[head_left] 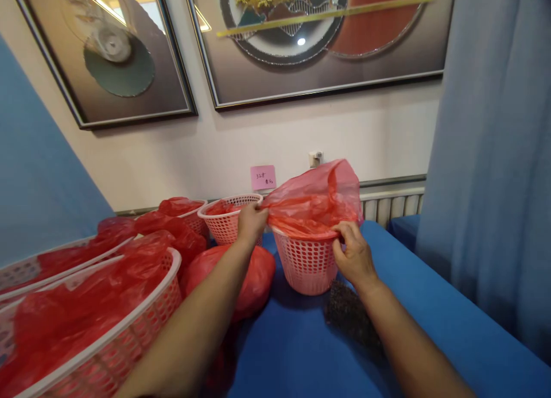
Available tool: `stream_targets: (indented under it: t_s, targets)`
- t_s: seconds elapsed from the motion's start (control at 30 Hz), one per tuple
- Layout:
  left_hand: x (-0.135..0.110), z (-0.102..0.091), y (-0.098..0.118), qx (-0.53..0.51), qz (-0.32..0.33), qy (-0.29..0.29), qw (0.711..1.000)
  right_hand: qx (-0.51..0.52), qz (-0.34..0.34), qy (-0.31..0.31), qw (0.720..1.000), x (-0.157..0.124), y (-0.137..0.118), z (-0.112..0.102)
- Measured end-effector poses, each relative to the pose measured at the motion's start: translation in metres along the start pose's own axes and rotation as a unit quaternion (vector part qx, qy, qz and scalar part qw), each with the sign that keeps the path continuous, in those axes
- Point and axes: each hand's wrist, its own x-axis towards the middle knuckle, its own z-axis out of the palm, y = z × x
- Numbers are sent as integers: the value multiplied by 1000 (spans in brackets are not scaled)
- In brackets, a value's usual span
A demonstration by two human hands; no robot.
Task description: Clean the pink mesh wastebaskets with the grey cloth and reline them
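A small pink perforated basket (306, 267) stands on the blue table (310, 352). A red plastic bag (316, 200) puffs up out of it and drapes over its rim. My left hand (252, 221) pinches the bag's edge at the basket's left rim. My right hand (353, 254) is closed on the bag's edge at the right rim, fingers curled over it.
A second pink basket (228, 214) stands behind on the left, with more bag-lined baskets (142, 306) and a loose red bag bundle (253, 283) to the left. A dark scrubby clump (348, 312) lies below my right wrist. A wall with framed pictures rises behind; a curtain (495, 157) hangs right.
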Motion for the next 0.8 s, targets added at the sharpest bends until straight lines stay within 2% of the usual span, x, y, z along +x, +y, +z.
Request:
stream_targets:
  t_s: [0.07, 0.17, 0.27, 0.47, 0.57, 0.7, 0.8]
  targets:
    - [-4, -10, -20, -48, -79, 19, 996, -5, 5, 2, 1000, 1, 4, -1]
    - [-18, -20, -45, -130, -190, 21, 973, -3, 12, 4, 1000, 3, 7, -3]
    - [-30, -23, -51, -218, -248, 10, 944, 9, 21, 9, 1000, 4, 11, -5]
    - [-49, -22, -32, -357, -236, -39, 903, 5, 26, 31, 999, 8, 19, -15]
    - [-55, -22, -34, -361, -234, -24, 902, 3, 12, 43, 999, 11, 26, -23]
    - [-59, -24, -43, -343, -264, -4, 901, 15, 7, 59, 998, 15, 34, -30]
    - [-65, -22, -37, -349, -267, -6, 898, 23, 16, 59, 998, 16, 36, -31]
